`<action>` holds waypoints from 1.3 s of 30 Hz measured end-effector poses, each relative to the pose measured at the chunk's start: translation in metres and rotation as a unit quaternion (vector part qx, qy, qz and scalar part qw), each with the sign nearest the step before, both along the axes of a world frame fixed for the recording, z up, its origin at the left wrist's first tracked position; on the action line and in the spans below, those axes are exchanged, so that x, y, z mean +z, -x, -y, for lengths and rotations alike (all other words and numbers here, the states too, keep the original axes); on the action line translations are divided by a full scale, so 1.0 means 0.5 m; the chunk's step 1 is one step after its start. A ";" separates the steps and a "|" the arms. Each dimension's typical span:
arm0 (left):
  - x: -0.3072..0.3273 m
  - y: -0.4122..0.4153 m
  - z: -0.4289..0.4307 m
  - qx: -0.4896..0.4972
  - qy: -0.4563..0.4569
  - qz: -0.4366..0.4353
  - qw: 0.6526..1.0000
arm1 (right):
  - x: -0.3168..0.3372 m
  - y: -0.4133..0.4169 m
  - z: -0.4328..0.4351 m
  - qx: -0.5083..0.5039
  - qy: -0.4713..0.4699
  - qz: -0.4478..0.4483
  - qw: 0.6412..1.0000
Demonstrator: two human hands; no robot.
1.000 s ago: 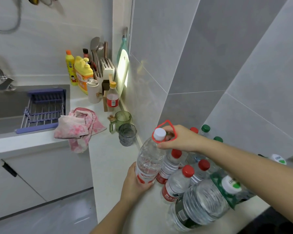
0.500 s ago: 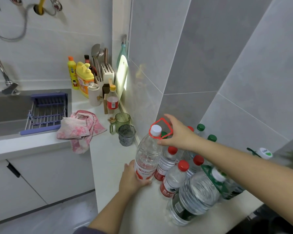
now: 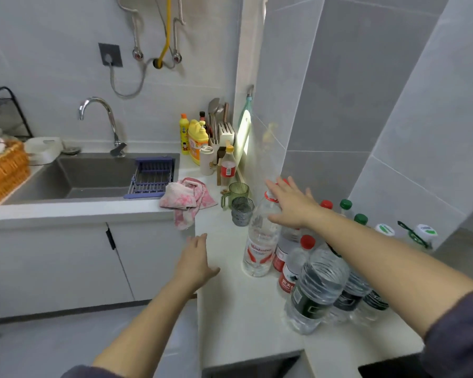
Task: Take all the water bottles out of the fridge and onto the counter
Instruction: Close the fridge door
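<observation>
Tall red-labelled bottle (image 3: 259,241) stood upright on the white counter (image 3: 230,317), centre-right of frame, at the left edge of the bottle cluster (image 3: 318,285), which was packed along the grey wall (image 3: 339,105) toward lower right. Right hand (image 3: 292,205) was flat with fingers straight, gripping nothing, over that bottle's cap; contact could not be judged. Left hand (image 3: 195,261) was spread and empty at the counter's left edge, apart from the bottle. Bare counter lay between left hand and bottles, running to the front edge. Green mug (image 3: 237,191) and grey cup (image 3: 241,211) stood just behind the tall bottle.
</observation>
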State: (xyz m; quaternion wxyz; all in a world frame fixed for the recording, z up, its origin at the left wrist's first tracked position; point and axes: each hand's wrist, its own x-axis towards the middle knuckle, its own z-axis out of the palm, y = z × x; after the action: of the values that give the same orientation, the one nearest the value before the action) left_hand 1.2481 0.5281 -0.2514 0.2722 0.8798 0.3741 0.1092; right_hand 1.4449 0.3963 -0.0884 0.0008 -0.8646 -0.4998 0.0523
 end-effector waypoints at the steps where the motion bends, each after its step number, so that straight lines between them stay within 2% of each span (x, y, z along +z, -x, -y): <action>1: 0.017 0.040 0.013 0.010 -0.011 0.007 1.000 | 0.002 0.023 0.005 0.013 -0.017 0.000 1.000; 6: 0.107 0.285 0.083 0.085 -0.138 0.026 0.986 | -0.002 0.174 0.034 0.137 -0.066 0.019 0.988; 9: 0.169 0.445 0.146 0.137 -0.198 0.015 0.970 | -0.005 0.291 0.041 0.210 -0.095 0.000 0.973; 12: 0.221 0.598 0.216 0.174 -0.243 -0.014 0.954 | -0.003 0.410 0.033 0.275 -0.090 0.023 0.957; 16: 0.270 0.789 0.306 0.237 -0.285 -0.044 0.928 | 0.014 0.577 0.009 0.372 -0.089 0.034 0.923; 26: 0.373 1.195 0.528 0.394 -0.358 -0.074 0.843 | 0.056 1.100 -0.018 0.561 -0.077 -0.054 0.822; 30: 0.396 1.335 0.587 0.405 -0.394 -0.076 0.821 | 0.063 1.309 0.013 0.593 -0.057 -0.135 0.792; 34: 0.419 1.455 0.609 0.400 -0.418 -0.089 0.811 | 0.071 1.467 0.043 0.557 -0.056 -0.291 0.776; 36: 0.430 1.495 0.604 0.399 -0.406 -0.088 0.817 | 0.071 1.516 0.051 0.517 -0.056 -0.344 0.782; 39: 0.437 1.531 0.599 0.378 -0.372 -0.080 0.844 | 0.062 1.566 0.061 0.478 -0.061 -0.368 0.795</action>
State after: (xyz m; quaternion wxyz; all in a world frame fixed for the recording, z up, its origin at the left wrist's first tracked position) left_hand 0.4824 0.2284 -0.0328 -0.1683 0.7114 0.6292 0.2639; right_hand 0.6618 0.3656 -0.0573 0.2123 -0.4288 -0.8137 0.3300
